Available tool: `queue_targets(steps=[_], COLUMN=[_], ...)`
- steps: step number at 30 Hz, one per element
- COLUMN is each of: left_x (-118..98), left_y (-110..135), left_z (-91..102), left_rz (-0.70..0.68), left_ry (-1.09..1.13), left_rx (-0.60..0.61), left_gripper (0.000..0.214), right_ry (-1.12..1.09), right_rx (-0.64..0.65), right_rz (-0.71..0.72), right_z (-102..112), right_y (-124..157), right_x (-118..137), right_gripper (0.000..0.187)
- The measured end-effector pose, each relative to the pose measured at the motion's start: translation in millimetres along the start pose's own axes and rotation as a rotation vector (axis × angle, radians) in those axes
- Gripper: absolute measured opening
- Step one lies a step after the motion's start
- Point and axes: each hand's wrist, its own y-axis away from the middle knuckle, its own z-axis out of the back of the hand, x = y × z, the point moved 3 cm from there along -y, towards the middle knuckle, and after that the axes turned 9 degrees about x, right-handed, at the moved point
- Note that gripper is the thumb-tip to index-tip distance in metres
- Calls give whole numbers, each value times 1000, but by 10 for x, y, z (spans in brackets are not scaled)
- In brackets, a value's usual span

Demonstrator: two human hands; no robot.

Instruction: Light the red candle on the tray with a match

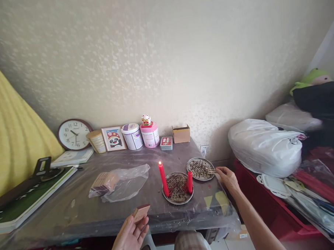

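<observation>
My left hand [130, 237] is below the table's front edge, fingers curled round a small brownish box [141, 212]. My right hand [227, 178] reaches to the right-hand metal plate [200, 168] and pinches several thin sticks [211, 171] that lie over its rim. In front of it stands a second round metal plate [177, 189] with dark bits in it. It carries a tall lit red candle [163, 178] on its left side and a short unlit red candle [189, 182] on its right.
The table [76, 210] is covered with clear plastic. On it lie a clear bag with brown packets [114, 180], books [29, 199] at the left, a clock [74, 134], a framed picture [113, 138], tins [132, 136] and a cardboard box [181, 133] along the wall. White bags [264, 146] are piled at right.
</observation>
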Motion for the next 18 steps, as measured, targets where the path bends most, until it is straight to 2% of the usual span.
queue_targets(steps=[5,7,9,11,13,14,15,16,18], left_x=[12,13,10,4,0,-1,5,13,48], left_y=[-22,-28,-31,-33,-33,-33,-32,-28,-10], left_z=[43,64,79,88,81,68,47,18,-56], left_rz=[12,22,38,49,47,36,29,19,25], left_ry=[28,34,46,47,19,-6,-43,-92,-237], left_rx=[1,13,38,59,63,62,59,53,42], left_gripper=[23,23,23,24,26,26,28,29,33], right_ry=[-115,-184,-263,-333,-373,-392,-433,-482,-523], right_rx=[-90,-121,-89,42,213,330,537,674,794], right_rz=[35,69,121,178,228,248,267,267,284], right_z=[108,185,233,201,64,-54,-221,-389,-730], right_y=[92,220,440,755,1131,1324,1518,1692,1954], right_x=[119,241,421,640,854,945,1025,1079,1138], right_gripper=[19,23,30,36,36,38,38,38,36])
